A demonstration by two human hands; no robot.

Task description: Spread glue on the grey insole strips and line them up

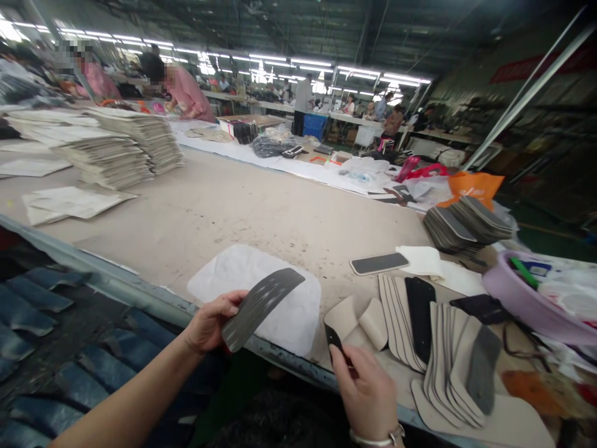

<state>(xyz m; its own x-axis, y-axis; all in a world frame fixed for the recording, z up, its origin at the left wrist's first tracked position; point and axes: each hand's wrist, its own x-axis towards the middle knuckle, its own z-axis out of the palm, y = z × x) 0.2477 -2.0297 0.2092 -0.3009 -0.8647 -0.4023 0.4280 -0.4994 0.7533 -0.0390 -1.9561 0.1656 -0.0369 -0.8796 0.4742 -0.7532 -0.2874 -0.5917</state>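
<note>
Between the thumb and fingers of my left hand (217, 323) is a curved dark grey strip (263, 305) with rounded ends and pale streaks. It is held over a white rounded sheet (214, 274) at the table's near edge. My right hand (366, 386) grips a narrow black strip (332, 336) with small holes. Just beyond that strip lie curled beige pieces (342, 317). To the right, beige rounded panels (396, 317) overlap in a row with a black panel (420, 311) among them. Nearer me is a second fan of beige panels (448, 367), topped by a dark grey one.
A grey panel with a pale border (379, 263) lies mid-table. Stacked panels (466, 227), a purple basin (513, 298) and an orange bag (476, 186) stand right. Tall stacks of pale sheets (135, 146) rise at left. A person in pink (186, 93) bends over the far side.
</note>
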